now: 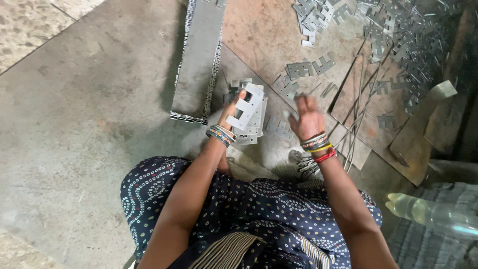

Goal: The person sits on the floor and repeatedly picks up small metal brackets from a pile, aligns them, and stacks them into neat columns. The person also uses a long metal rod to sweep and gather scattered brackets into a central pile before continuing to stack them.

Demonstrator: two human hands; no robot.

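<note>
Grey E-shaped metal plates [247,112], stacked, tilted, apparently flat-faced.

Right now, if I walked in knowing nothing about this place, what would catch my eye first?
Probably the left hand, held up at the centre gripping a stack of E-shaped metal plates, with the right hand beside it, blurred. Next, the heap of loose metal plates scattered over the floor at top right. Then the long packed row of plates lying on the grey floor at top centre.

Person wearing dark navy white-dotted garment [259,209], striped cloth [229,251] hanging in front; beaded bangles circling left wrist [220,134], multicoloured bangles right wrist [318,148].
</note>
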